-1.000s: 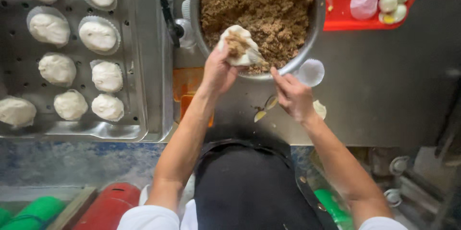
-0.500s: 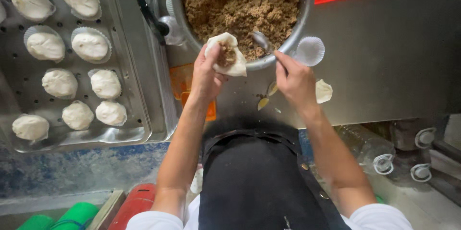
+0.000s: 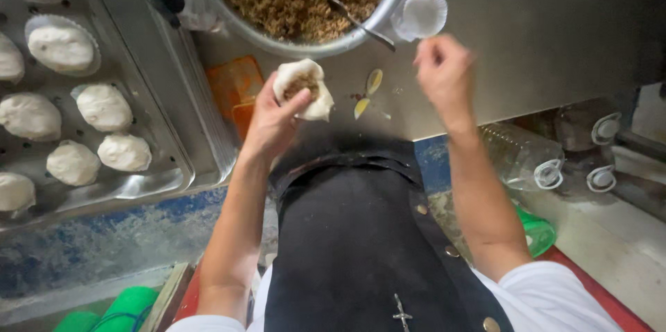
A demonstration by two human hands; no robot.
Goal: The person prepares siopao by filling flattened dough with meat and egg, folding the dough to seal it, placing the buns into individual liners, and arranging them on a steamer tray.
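Dough: while we cup the dough round (image 3: pixel 303 89) with brown filling showing in its open top, it sits off the worktop, just over the near edge, so the filling stays in.
Left hand: our left hand (image 3: pixel 272 120) is clamped on the dough, thumb across its rim, keeping the pocket upright.
Right hand: our right hand (image 3: pixel 444 72) hangs free above the worktop (image 3: pixel 541 27), fingers drawn together; it's blurred, so we cannot tell if it pinches anything.
Bowl: the metal bowl (image 3: pixel 326 44) of filling stands at the far edge within reach, a spoon (image 3: pixel 361 24) propped on its rim; its top is cut off.
Paper cup: a white fluted paper cup (image 3: pixel 422 11) waits beside the bowl.
Tray: finished buns (image 3: pixel 104 106) line the perforated tray (image 3: pixel 177 165) at the left; several are cropped.
Scraps: two pale bits (image 3: pixel 368 92) lie near the edge, hard to identify.
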